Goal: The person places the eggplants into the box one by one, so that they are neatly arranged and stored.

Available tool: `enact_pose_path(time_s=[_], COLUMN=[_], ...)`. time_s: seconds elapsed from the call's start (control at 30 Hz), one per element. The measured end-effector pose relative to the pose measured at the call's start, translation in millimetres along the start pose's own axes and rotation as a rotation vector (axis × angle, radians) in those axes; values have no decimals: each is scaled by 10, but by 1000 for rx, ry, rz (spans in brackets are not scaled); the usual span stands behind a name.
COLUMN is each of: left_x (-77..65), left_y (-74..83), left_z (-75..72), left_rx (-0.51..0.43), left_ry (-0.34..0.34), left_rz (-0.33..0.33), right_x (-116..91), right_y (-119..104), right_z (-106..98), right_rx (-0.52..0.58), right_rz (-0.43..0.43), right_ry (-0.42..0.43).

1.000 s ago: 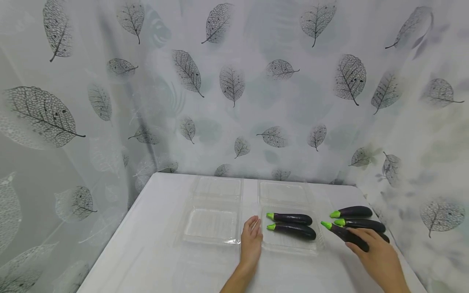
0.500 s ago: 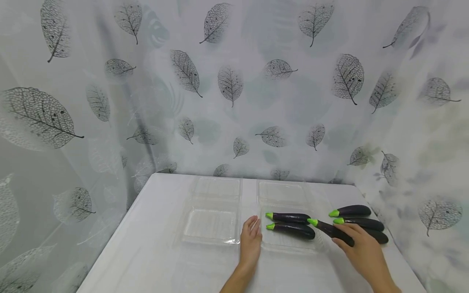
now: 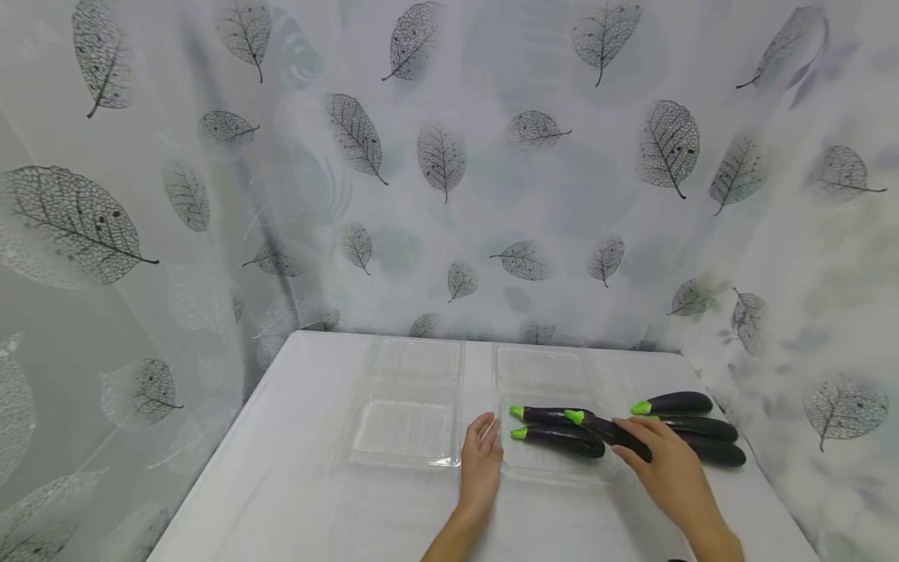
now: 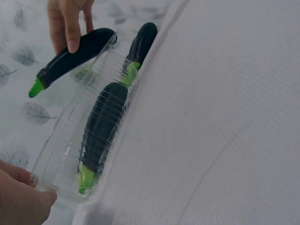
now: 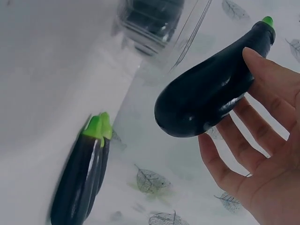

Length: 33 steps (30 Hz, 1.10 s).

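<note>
My right hand (image 3: pixel 667 472) holds an eggplant (image 5: pixel 211 84) between thumb and fingers, raised above the right clear plastic container (image 3: pixel 555 474). Its green stem end points left in the head view. Inside that container lie two eggplants (image 3: pixel 562 441) side by side, one partly hidden by the raised one. My left hand (image 3: pixel 481 464) is at the container's left edge; the left wrist view shows its thumb and fingers (image 4: pixel 26 197) pinching the rim near the corner. Right of the container, several more eggplants (image 3: pixel 674 403) lie on the table, partly covered by my right hand in the head view.
A second clear plastic container (image 3: pixel 407 433), with its lid folded back, stands to the left with nothing in it. The right container's lid (image 3: pixel 541 367) lies open behind it. A leaf-patterned curtain (image 3: pixel 449 226) surrounds the white table (image 3: pixel 281 476).
My right hand has carried the eggplant leftward, from beside the other loose eggplants to over the right container. My left hand has stayed at the container's edge.
</note>
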<state>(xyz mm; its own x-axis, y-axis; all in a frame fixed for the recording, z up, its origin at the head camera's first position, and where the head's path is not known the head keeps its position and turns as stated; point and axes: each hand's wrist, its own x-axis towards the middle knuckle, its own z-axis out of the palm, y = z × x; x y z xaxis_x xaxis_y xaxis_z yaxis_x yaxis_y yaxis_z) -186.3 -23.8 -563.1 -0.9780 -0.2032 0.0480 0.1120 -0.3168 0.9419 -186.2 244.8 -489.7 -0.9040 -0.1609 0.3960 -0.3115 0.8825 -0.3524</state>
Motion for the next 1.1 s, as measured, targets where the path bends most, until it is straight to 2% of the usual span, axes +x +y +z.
enact_pose_path(time_s=[0.43,0.67,0.9,1.1], left_x=[-7,6,12,7], left_y=[0,-9,-3,3], left_z=[-2,-2,-2,-4], left_rx=[1,17,19,63], left_ry=[2,5,5,-3], left_rz=[8,4,12,20], right_x=[76,87,118,117], right_y=[-182,-232,-289,-285], right_z=[80,179,291,416], right_rx=[32,20,38,53], right_rz=[-74,-132,-138,-136], right_ry=[-8,22,-18,-56])
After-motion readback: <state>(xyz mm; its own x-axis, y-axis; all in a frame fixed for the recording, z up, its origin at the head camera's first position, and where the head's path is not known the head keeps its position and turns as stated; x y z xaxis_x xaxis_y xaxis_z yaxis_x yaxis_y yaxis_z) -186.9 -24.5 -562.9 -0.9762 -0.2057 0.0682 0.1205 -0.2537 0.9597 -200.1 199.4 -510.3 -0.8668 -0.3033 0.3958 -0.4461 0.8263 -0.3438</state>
